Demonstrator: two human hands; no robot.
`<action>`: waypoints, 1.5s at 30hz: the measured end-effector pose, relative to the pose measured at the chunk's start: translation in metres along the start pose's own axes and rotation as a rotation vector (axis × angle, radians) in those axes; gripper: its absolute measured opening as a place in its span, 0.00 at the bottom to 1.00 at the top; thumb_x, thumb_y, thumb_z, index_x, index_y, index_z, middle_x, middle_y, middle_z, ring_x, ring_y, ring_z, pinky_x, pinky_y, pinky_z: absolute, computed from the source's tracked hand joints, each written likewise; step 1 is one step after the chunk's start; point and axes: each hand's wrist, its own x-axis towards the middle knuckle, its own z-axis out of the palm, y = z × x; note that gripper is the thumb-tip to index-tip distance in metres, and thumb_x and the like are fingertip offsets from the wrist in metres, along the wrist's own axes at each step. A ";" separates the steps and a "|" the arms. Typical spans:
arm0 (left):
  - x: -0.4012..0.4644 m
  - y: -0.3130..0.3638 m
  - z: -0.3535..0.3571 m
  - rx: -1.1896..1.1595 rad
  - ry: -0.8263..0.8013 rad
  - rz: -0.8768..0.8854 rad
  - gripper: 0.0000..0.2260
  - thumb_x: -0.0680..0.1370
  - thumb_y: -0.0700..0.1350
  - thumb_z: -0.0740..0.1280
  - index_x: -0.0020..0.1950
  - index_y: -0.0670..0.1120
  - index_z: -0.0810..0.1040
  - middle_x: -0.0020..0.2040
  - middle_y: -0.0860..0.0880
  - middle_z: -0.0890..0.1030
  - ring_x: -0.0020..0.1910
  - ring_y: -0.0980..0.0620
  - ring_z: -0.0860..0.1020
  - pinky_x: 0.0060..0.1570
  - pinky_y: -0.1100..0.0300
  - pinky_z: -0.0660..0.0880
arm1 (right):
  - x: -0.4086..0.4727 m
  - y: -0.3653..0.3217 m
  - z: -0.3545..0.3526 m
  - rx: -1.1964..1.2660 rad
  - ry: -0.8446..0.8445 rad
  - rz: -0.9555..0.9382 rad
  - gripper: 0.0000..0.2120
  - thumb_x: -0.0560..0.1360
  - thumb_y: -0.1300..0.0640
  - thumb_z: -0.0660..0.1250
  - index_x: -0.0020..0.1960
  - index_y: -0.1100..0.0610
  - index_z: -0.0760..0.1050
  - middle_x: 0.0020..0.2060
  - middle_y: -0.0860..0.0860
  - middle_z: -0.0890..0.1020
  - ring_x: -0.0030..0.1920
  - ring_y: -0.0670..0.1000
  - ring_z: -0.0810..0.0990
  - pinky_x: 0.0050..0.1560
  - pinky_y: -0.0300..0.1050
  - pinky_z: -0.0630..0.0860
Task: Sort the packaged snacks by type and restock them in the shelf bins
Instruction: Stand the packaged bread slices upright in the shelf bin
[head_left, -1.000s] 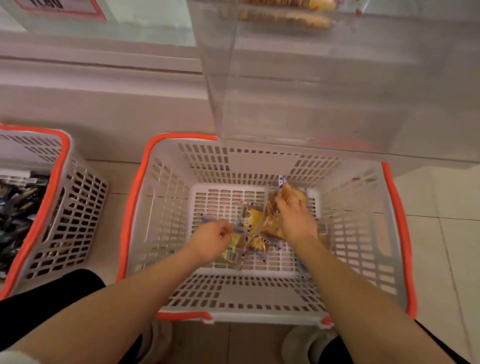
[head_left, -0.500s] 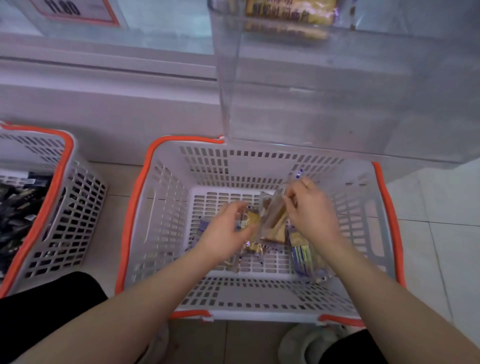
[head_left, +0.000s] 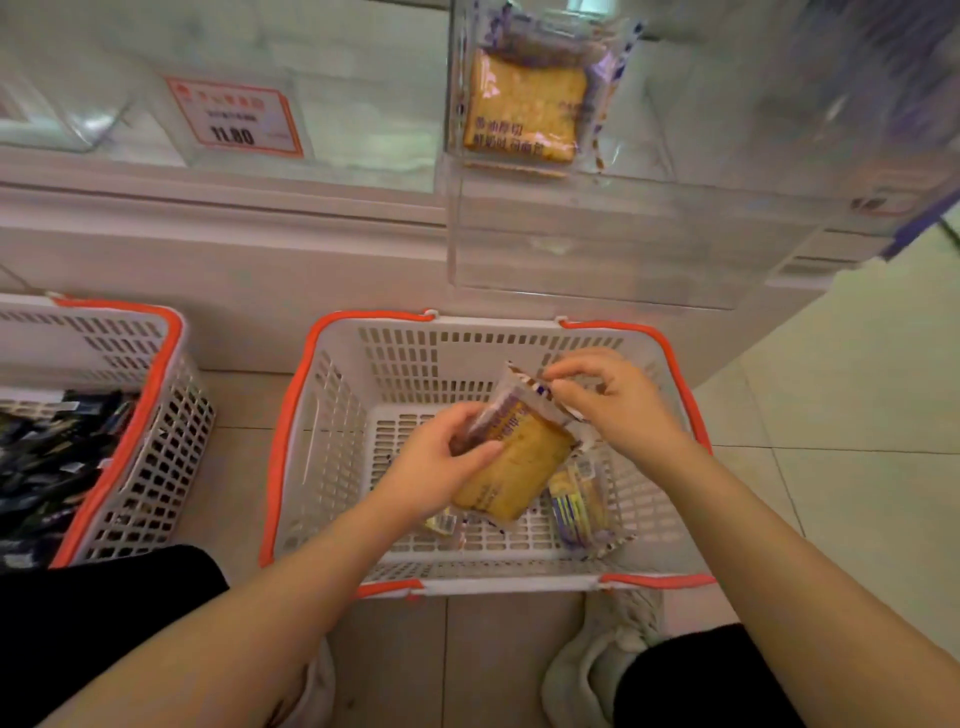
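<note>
nearest, two pale shoes (head_left: 597, 660) stand on the tiled floor (head_left: 852, 467) behind a white slotted plastic basket (head_left: 332, 447) with an orange rim, and above its floor both hands hold one crinkly clear-wrapped toast packet (head_left: 511, 462), tilted: the left hand (head_left: 431, 467) grips its left side with curled fingers while the right hand (head_left: 618, 400) pinches the sealed top edge; a smaller glossy yellow and purple packet (head_left: 582, 504) lies on the basket bottom at the right, a second like basket (head_left: 150, 457) of dark wrappers (head_left: 47, 457) stands to the left, and farther up a clear rigid shelf bin (head_left: 649, 228) holds a square toast pack (head_left: 524, 106) beside a red-edged price tag (head_left: 234, 117)
</note>
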 end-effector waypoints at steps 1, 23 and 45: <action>-0.004 0.003 -0.002 0.032 -0.017 0.035 0.12 0.75 0.38 0.68 0.57 0.49 0.75 0.50 0.51 0.81 0.49 0.53 0.80 0.52 0.53 0.78 | -0.003 -0.002 -0.003 0.025 -0.029 0.020 0.06 0.73 0.65 0.68 0.43 0.55 0.80 0.40 0.46 0.78 0.47 0.46 0.77 0.49 0.39 0.73; -0.055 0.092 -0.026 -0.617 0.152 0.122 0.11 0.77 0.37 0.64 0.56 0.48 0.75 0.52 0.48 0.83 0.50 0.51 0.81 0.43 0.57 0.78 | -0.075 -0.066 0.002 0.577 -0.130 0.175 0.12 0.71 0.57 0.71 0.53 0.51 0.75 0.48 0.48 0.84 0.49 0.47 0.83 0.42 0.39 0.79; -0.067 0.165 -0.079 -0.003 0.115 0.584 0.09 0.74 0.39 0.68 0.38 0.52 0.74 0.38 0.55 0.82 0.38 0.59 0.79 0.38 0.66 0.76 | -0.081 -0.128 -0.065 -0.039 0.083 -0.257 0.15 0.63 0.53 0.78 0.44 0.40 0.76 0.43 0.42 0.82 0.47 0.46 0.80 0.51 0.44 0.76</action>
